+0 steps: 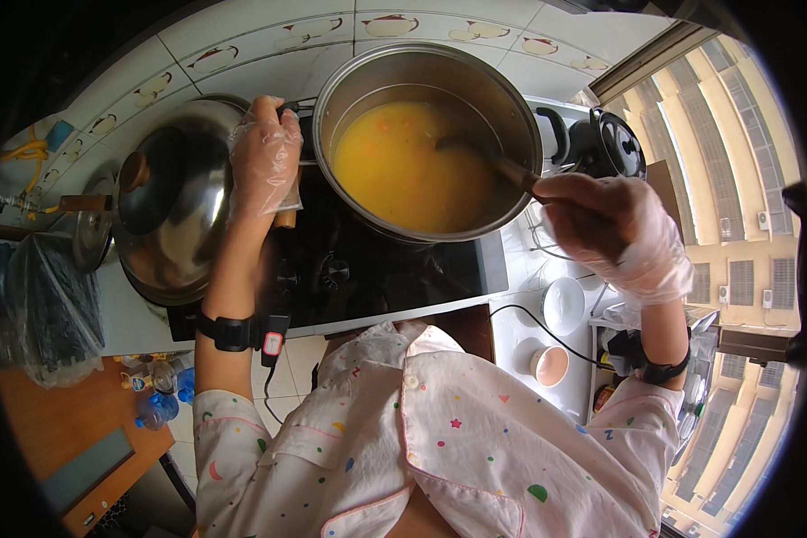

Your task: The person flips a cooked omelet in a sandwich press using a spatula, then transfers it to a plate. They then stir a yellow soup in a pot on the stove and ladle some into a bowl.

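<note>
A deep steel pot [417, 232] stands on the black glass-topped stove [383, 276], holding a yellow soup-like liquid [397, 161] with orange bits. In a clear plastic glove, my right hand [612, 228] grips the wooden handle of a ladle [511, 171]; the ladle's dark end dips into the liquid and its bowl is mostly hidden. My left hand [265, 158], gloved too, is closed at the pot's left side around its dark side handle [296, 106], largely covered by the fingers. Below that hand, a wooden handle end [285, 219] shows.
Left of the pot sits a wok with a domed steel lid [181, 202]. A black lidded pot [615, 144] stands at the right, near the window. A white bowl [563, 306], a pinkish cup [550, 366] and a black cable [545, 329] lie on the right counter.
</note>
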Available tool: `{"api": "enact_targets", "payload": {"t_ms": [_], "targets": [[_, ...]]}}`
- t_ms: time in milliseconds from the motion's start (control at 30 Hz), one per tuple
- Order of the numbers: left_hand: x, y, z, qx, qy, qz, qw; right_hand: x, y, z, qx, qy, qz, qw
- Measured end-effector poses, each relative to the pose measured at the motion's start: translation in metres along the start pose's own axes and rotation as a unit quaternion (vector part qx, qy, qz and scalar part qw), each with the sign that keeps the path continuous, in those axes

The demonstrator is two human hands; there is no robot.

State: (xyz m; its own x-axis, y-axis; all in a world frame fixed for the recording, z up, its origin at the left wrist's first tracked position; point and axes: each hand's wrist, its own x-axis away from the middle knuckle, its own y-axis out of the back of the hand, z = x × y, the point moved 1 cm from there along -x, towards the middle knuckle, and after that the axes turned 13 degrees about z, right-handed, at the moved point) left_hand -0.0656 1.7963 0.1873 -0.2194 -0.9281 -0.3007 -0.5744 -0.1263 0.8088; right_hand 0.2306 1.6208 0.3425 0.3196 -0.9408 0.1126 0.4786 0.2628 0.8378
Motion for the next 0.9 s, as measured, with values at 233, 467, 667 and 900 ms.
{"api": "enact_targets", "payload": {"t_ms": [233, 467, 667, 900], "targets": [[0.0, -0.001, -0.001, 0.003, 0.022, 0.015, 1.0, -0.018, 0.002, -0.027, -0.356, -0.138, -0.075, 0.921], [-0.001, -0.001, 0.002, 0.006, 0.01, 0.01, 1.0, -0.022, -0.024, -0.058, -0.373, -0.106, -0.169, 0.906], [0.0, -0.002, 0.002, 0.005, 0.014, 0.007, 1.0, 0.005, -0.012, -0.042, -0.279, -0.063, -0.171, 0.943], [-0.001, -0.003, 0.004, -0.022, 0.015, 0.003, 1.0, -0.013, -0.032, -0.045, 0.099, 0.169, -0.076, 0.978]]}}
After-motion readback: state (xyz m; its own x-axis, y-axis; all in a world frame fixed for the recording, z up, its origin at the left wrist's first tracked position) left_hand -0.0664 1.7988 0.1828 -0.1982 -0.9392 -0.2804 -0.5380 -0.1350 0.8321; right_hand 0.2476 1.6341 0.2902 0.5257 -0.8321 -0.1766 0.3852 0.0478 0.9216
